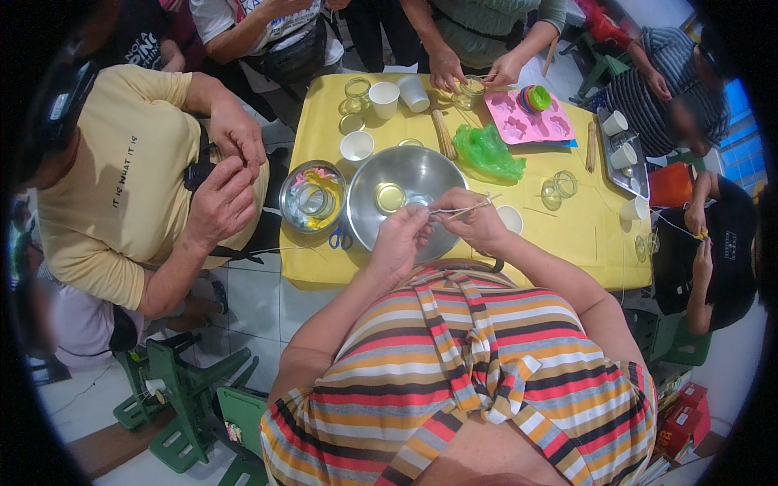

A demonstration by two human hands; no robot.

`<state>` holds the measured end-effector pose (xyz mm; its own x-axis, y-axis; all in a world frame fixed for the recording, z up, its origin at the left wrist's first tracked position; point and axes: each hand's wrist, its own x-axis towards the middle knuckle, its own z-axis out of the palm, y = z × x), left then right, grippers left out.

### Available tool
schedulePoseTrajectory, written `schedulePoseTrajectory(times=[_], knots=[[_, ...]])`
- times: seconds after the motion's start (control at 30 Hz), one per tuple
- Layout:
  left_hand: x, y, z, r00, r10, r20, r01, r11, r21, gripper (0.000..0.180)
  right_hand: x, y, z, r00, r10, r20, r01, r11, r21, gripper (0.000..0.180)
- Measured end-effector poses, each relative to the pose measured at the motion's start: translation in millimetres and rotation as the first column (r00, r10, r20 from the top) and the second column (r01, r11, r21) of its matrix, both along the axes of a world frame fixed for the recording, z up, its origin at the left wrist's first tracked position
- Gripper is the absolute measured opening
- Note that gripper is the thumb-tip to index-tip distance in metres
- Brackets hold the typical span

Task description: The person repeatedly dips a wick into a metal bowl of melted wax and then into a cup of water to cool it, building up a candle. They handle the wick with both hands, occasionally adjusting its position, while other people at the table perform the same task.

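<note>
Crowded yellow table (567,235), with people pressed in on every side. A big steel bowl (421,174) sits right under the hands, with a smaller bowl of coloured bits (312,198) beside it, blue scissors (340,237) at the near edge, white cups (384,99) farther back, a green plastic bag (486,151) and a pink mould tray (531,121). Over the big bowl's near rim, the left hand (399,239) pinches a thin white string (444,211), fingers closed tight; the right hand (478,219) clamps two thin wooden sticks (474,206) between thumb and fingertips, the string running hand to hand.
</note>
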<state>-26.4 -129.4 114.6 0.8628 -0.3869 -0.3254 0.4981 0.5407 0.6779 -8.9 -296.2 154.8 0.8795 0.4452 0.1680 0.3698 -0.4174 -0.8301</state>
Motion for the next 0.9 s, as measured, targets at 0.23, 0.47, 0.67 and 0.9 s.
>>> schedulePoseTrajectory(times=[0.23, 0.47, 0.67, 0.9], knots=[[1.5, -3.6, -9.6, 0.986, 0.080, 0.144, -0.092, 0.993, 0.076, 0.009, -1.3, 2.6, 4.9, 0.997, -0.002, 0.076, 0.004, 1.000, -0.014, 0.018], [1.4, -10.4, 12.0, 0.920, 0.171, 0.353, -0.266, 0.933, 0.243, 0.010, -3.9, 4.6, 13.2, 0.991, -0.130, -0.036, 0.132, 0.990, 0.058, 0.012], [-0.3, -8.9, 27.1, 0.875, 0.189, 0.445, -0.306, 0.929, 0.207, 0.007, -3.8, 3.9, 27.3, 0.994, -0.075, -0.075, 0.085, 0.987, 0.136, 0.010], [-0.7, -4.6, 25.3, 0.910, 0.167, 0.378, -0.209, 0.975, 0.072, 0.008, -6.7, 4.1, 28.2, 0.993, -0.049, -0.106, 0.066, 0.984, 0.164, 0.014]])
